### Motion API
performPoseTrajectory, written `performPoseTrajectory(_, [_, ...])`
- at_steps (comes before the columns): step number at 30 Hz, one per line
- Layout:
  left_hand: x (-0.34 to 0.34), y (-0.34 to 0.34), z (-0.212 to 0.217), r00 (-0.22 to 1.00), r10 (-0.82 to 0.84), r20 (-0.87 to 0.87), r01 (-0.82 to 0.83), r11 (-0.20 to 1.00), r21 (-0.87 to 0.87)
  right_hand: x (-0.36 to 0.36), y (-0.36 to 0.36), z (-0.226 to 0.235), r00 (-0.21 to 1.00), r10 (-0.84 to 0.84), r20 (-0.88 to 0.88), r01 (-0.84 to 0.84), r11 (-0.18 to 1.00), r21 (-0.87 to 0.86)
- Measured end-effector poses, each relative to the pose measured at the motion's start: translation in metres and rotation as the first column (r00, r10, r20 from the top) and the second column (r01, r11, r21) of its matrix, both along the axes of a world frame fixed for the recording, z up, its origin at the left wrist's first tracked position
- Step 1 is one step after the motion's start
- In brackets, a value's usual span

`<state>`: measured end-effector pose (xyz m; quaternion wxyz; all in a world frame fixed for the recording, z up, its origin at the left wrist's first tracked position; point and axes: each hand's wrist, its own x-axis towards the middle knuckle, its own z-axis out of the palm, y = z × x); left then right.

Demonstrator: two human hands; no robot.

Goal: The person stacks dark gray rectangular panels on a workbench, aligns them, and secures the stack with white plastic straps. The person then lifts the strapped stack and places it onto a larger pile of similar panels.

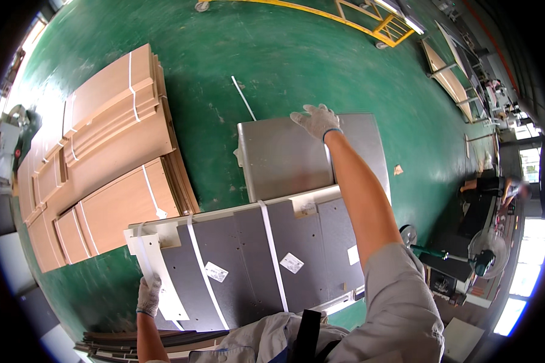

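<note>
The largest surface is the green floor, scuffed and marked. The tan stack, at left, consists of flat boards in several uneven layers bound with white bands. The grey stack, the item at the hands, lies directly before the person, broad faces up, its far left corner near the tan stack; what supports it cannot be determined. The silver panel lies flat just beyond the grey stack. A yellow cart on castors stands at the far edge of the floor. A second person is at the right, well apart. A fan stands nearer, also at right. The white panel lies along the left end of the grey stack. The right grip, gloved, is released, fingers spread, over the far edge of the silver panel; contact cannot be confirmed. The left grip, gloved, is at the white panel's outer edge, fingers bent; whether it is clenched on that edge cannot be told. White straps cross the grey stack. A thin pale rod lies on the floor beyond the silver panel. White labels sit on the grey faces, tilted.
</note>
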<state>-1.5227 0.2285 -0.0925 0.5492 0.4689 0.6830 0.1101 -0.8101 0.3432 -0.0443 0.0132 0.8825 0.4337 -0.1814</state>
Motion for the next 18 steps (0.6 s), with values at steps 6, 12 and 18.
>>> performPoseTrajectory(6, [0.002,0.001,0.003,0.999,-0.034,0.001,0.034,0.999,0.031,-0.005,0.06,-0.005,0.997,-0.056,0.047,0.069,0.933,-0.353])
performPoseTrajectory(12, [-0.007,0.004,-0.013,0.991,-0.034,0.129,0.037,0.999,-0.025,0.0,0.025,-0.004,0.777,0.23,0.586,-0.111,0.966,-0.232])
performPoseTrajectory(18, [-0.01,0.0,-0.018,0.998,-0.065,0.006,0.065,0.998,0.01,-0.026,-0.107,0.208,0.478,0.507,0.717,-0.085,0.84,-0.537])
